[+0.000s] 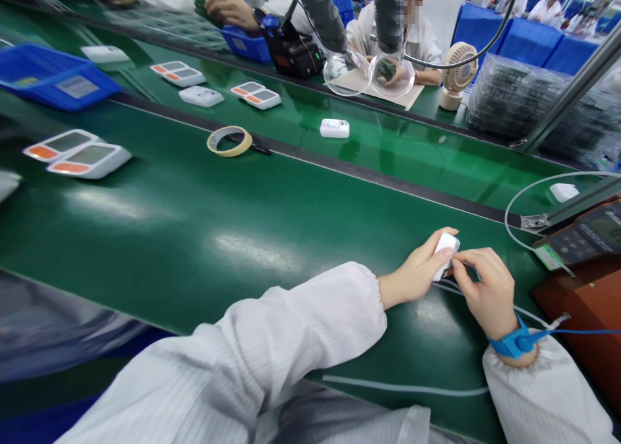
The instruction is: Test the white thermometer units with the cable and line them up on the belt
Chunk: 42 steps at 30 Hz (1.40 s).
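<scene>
A small white device (445, 255) is gripped by my left hand (416, 269), its thumb lying across the front. Beside it, my right hand (485, 282) has its thumb and forefinger pinched together at the device's right edge. Whatever lies between those fingertips is too small to make out. A blue strap (513, 342) circles my right wrist. Thin pale cable runs under both hands over the green tabletop (233, 217).
Left: two display units (92, 159), a blue bin (58, 78). Centre: a tape roll (229, 141). White devices (334, 128) lie on the strip behind the dark rail. Right: a meter (592, 232) on an orange-brown box (587, 314). Co-workers sit opposite; a fan (458, 72) stands there.
</scene>
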Tool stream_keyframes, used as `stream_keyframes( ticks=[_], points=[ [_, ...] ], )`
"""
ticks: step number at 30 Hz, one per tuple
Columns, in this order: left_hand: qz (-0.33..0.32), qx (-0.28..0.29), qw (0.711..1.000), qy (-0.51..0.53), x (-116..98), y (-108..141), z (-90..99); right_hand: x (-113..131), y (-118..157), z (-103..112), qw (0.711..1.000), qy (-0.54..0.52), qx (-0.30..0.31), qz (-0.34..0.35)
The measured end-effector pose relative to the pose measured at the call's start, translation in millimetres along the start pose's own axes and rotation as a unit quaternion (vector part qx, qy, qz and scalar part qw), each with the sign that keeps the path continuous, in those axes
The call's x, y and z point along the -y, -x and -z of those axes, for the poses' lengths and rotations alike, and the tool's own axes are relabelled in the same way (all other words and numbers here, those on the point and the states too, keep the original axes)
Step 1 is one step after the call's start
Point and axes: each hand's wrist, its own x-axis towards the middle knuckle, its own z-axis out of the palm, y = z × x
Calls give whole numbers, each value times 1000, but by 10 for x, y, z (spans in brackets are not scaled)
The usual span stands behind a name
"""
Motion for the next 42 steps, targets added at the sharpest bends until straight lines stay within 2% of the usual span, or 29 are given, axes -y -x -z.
stream_keyframes(
  ticks=[5,7,10,11,13,18,20,29,42],
  points=[
    [21,-65,984,166,68,-98,27,-53,29,0,993,68,-93,-3],
    [22,-103,979,177,85,-136,42,-55,62,-21,998,20,-44,-31],
    [19,-118,982,143,95,-161,68,-38,108,-76,990,-62,88,-90],
    [16,-110,986,125,92,-160,80,-33,117,-93,984,-76,114,-111],
    [8,-76,993,93,76,-151,111,-32,126,-114,976,-95,126,-152],
    [54,85,994,45,23,-128,203,-103,129,-105,964,-116,67,-228],
    [57,112,991,39,21,-126,224,-129,133,-101,961,-132,69,-231],
    [46,129,989,49,35,-112,222,-120,152,-110,964,-131,52,-224],
    [48,90,994,42,38,-125,203,-114,141,-116,962,-114,50,-241]
  ],
)
